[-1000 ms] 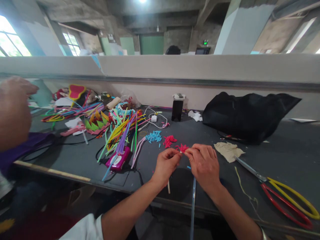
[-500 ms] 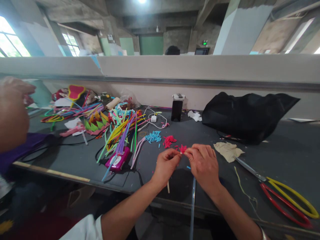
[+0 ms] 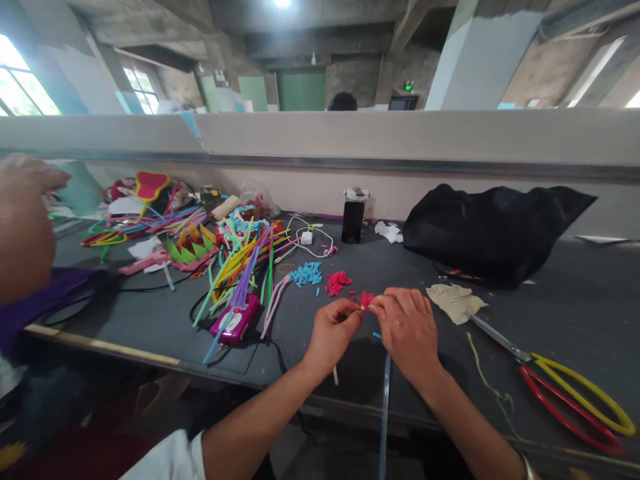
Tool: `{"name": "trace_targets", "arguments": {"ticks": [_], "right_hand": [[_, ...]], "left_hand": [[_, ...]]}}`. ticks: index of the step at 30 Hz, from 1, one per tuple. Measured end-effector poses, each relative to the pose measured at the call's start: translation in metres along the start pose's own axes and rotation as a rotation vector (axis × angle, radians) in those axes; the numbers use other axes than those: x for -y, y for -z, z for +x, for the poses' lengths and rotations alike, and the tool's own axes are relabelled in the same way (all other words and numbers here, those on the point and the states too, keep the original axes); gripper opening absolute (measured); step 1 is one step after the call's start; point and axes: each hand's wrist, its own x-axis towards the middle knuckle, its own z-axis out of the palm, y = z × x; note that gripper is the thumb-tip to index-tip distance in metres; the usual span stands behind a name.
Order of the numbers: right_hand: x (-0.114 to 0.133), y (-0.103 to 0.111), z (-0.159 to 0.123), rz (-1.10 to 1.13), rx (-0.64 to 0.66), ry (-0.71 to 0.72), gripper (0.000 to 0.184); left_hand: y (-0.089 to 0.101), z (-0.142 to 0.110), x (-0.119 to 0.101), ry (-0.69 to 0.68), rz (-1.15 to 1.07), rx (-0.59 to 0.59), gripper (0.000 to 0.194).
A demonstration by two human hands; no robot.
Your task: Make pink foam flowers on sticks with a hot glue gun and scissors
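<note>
Between my fingertips is a small red-pink flower with pointed petals and a pale base. My left hand pinches it from the left with thumb and forefinger. From the other side my right hand also grips the flower's base, its other fingers curled. Just behind lies a heap of red pieces, with a heap of blue pieces to its left. A clear bluish tube or rod runs down past the table edge beneath my right hand.
Red-and-yellow-handled scissors rest at the right, tips on a beige cloth. Colourful pipe cleaners and a magenta device lie left. A black bag and phone stand behind. Another person's arm is far left.
Both hands keep their pinch on the red-pink flower, with only a very slight shift of the fingers. The view has moved a little.
</note>
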Motion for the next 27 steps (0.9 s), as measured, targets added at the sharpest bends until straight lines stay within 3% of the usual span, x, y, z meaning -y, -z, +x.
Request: {"name": "trace_targets", "arguments": {"ticks": [11,18,27], "right_hand": [[0.0011,0.0031,0.0005,0.009,-0.041,0.0,0.01],[-0.0039,0.0047,0.0016,0.165,-0.212,-0.075,0.01],[-0.0044,0.0016,0.0006,0.221,-0.217,-0.084,0.008]], "left_hand": [[0.0,-0.0011,-0.0035,0.005,0.001,-0.006,0.018],[-0.0007,-0.001,-0.0098,0.245,-0.228,0.028,0.013],[0.0042,0.0037,-0.0086,0.316,-0.398,0.091,0.016]]}}
